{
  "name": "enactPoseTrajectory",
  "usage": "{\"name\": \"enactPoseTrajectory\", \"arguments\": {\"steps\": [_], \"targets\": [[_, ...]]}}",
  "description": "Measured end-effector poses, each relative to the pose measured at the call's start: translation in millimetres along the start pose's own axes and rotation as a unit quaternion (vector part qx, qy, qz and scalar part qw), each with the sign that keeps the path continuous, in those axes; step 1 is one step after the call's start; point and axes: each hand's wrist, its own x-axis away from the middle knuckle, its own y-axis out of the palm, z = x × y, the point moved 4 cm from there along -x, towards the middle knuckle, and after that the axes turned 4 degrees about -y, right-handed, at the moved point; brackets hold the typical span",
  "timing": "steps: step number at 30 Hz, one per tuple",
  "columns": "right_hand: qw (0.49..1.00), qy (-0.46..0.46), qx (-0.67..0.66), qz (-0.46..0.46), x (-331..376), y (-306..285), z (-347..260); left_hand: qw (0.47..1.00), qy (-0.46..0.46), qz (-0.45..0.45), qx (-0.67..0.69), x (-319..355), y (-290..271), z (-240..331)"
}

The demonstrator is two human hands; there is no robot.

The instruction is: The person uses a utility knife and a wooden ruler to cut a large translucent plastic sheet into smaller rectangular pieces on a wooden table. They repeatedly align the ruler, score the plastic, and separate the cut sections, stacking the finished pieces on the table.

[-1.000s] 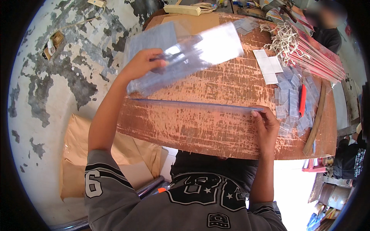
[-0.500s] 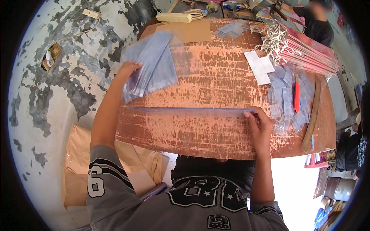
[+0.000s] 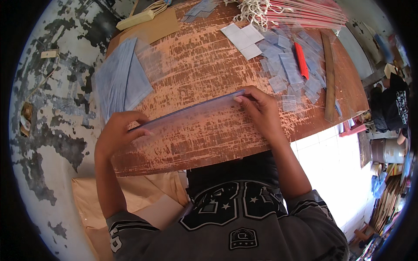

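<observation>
Between my two hands stretches a long, clear plastic sheet (image 3: 191,111) with a dark bluish upper edge, slanting up to the right. My left hand (image 3: 122,132) pinches its left end between thumb and fingers. At the other end, my right hand (image 3: 259,106) grips the corner, thumb toward me. The sheet is see-through, so its lower edge is hard to make out against the worn brown tabletop (image 3: 196,56). Beyond my left hand lies a stack of bluish clear plastic sheets (image 3: 122,78), which neither hand touches.
Small clear plastic pieces (image 3: 289,67) lie scattered at the right, with a red cutter (image 3: 301,61) on them. Near them are white cards (image 3: 243,40), a wooden strip (image 3: 329,78) and white strings (image 3: 254,13) on red-and-white strips. Cardboard (image 3: 156,28) lies at the far left.
My left hand has left the stack of sheets and now holds the left end of the plastic sheet. The sheet has tilted, its right end higher. The view has turned.
</observation>
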Motion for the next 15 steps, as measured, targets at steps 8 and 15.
{"name": "enactPoseTrajectory", "arguments": {"steps": [8,15], "targets": [[0.998,-0.034,0.054,0.018,-2,-2,-7,0.993,-0.032,0.032,0.11,4,10,-3],[0.996,-0.065,0.05,0.043,-5,-1,-9,0.985,0.027,0.108,-0.129,1,27,16]]}}
